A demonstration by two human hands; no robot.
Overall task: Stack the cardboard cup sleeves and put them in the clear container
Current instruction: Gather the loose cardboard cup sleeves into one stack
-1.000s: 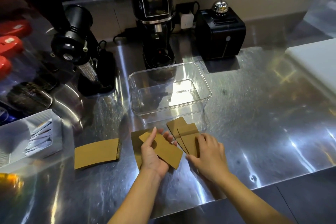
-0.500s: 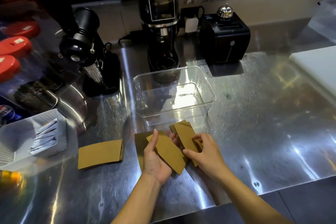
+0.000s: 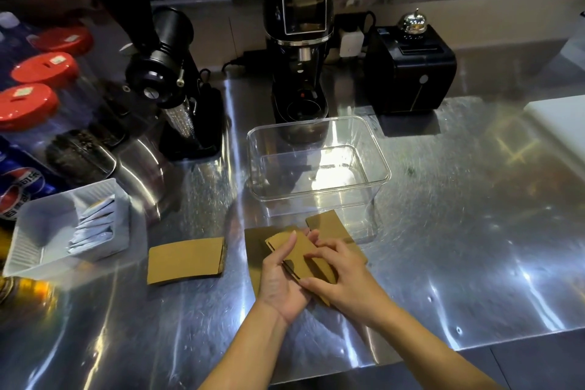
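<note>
A small stack of brown cardboard sleeves [image 3: 305, 258] rests in my left hand [image 3: 280, 282], which grips it from the left. My right hand [image 3: 342, 275] presses on the stack from the right and holds it too. One sleeve [image 3: 254, 245] lies flat on the counter under my left hand. Another sleeve [image 3: 327, 225] lies just in front of the clear container [image 3: 376, 161], which stands empty behind my hands. A lone sleeve [image 3: 186, 260] lies to the left on the steel counter.
A white tray [image 3: 38, 231] of sachets sits at the left edge. Two black grinders [image 3: 172, 73] [image 3: 299, 41] and a black box [image 3: 411, 73] with a bell stand behind the container. Red-lidded jars [image 3: 28, 101] are far left, a white board [image 3: 560, 127] far right.
My right hand lifted a sleeve from the pile on the right and brought it left onto the sleeve in my left hand. Both hands now hold the stack together.
</note>
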